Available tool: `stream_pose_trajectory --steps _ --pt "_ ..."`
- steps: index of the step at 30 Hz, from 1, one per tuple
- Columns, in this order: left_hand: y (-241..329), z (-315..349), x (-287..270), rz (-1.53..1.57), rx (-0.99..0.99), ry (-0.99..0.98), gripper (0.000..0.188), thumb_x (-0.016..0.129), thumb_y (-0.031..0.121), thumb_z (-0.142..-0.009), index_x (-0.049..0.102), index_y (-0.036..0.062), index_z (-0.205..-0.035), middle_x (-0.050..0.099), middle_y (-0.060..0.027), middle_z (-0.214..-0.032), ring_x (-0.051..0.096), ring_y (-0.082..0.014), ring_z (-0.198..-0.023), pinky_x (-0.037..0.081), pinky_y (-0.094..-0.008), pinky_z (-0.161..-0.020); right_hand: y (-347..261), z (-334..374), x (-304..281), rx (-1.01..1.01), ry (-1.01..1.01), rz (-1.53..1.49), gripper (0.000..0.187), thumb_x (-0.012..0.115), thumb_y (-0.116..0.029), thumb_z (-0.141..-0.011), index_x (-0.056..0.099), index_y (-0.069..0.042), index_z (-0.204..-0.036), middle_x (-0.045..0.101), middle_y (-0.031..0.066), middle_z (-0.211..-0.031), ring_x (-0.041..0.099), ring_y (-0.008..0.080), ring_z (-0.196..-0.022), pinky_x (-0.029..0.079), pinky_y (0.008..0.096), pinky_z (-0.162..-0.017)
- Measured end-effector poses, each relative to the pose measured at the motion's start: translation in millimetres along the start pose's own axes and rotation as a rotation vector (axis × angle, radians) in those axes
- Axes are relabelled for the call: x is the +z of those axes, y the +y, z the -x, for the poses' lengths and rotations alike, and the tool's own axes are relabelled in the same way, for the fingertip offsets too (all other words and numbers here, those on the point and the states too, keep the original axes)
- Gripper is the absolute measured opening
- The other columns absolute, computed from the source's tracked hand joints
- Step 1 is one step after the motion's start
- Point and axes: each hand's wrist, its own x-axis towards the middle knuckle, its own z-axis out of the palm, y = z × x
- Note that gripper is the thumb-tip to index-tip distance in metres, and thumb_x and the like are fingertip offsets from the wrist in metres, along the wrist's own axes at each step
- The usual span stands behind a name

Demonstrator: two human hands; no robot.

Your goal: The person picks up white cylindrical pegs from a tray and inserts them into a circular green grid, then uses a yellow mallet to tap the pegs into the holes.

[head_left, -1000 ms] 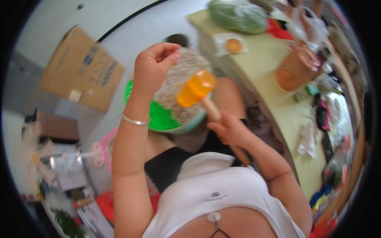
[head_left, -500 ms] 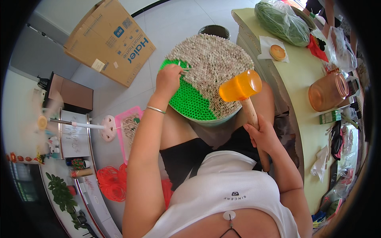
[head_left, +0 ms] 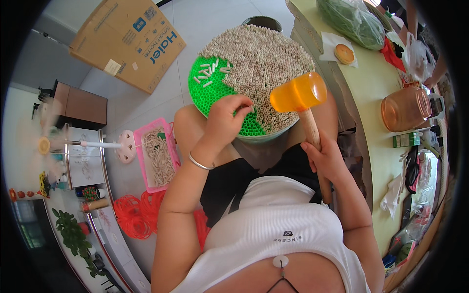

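Note:
A round board of green honeycomb cells (head_left: 207, 95) rests at my lap, most of it filled with upright small pale tubes (head_left: 264, 58). Several loose tubes (head_left: 207, 73) lie on the bare green cells at its left. Over the front of the board, near the edge of the filled part, my left hand (head_left: 227, 117) pinches what looks like one small pale tube, mostly hidden by the fingertips. My right hand (head_left: 323, 154) grips the wooden handle of a mallet (head_left: 298, 93). The mallet's translucent yellow head hangs above the board's right side.
On the floor at left sit a pink basket of tubes (head_left: 138, 146), red cord bundles (head_left: 134, 217) and a cardboard box (head_left: 129, 41). A long table at right carries a bagged green vegetable (head_left: 356, 27), a round pastry (head_left: 344, 54) and an amber jar (head_left: 403, 110).
My left hand has moved from the board's left side toward its front middle. Several loose tubes now lie on the green cells where it was. The mallet stays nearly in place.

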Motion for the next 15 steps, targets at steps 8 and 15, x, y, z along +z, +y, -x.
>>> stream_pose_trajectory --steps 8,15 --pt "4.2 5.3 8.9 -0.244 0.174 -0.059 0.010 0.070 0.004 -0.078 0.067 0.0028 -0.087 0.066 -0.0139 -0.082 0.063 -0.0347 -0.080 0.049 -0.0433 -0.072 -0.5 0.3 0.4 0.005 0.008 0.009 0.023 0.065 -0.014 -0.097 0.052 -0.001 -0.110 0.051 -0.0008 -0.068 0.048 0.0069 -0.047 0.041 0.0236 -0.044" --pt "-0.4 1.4 14.3 -0.417 0.277 -0.118 0.014 0.072 0.006 -0.075 0.069 0.0045 -0.089 0.066 -0.0132 -0.081 0.063 -0.0347 -0.079 0.048 -0.0444 -0.070 -7.0 4.4 0.3 0.028 0.029 0.065 0.023 0.068 -0.016 -0.096 0.053 -0.002 -0.107 0.053 -0.0004 -0.068 0.049 0.0066 -0.048 0.041 0.0241 -0.044"
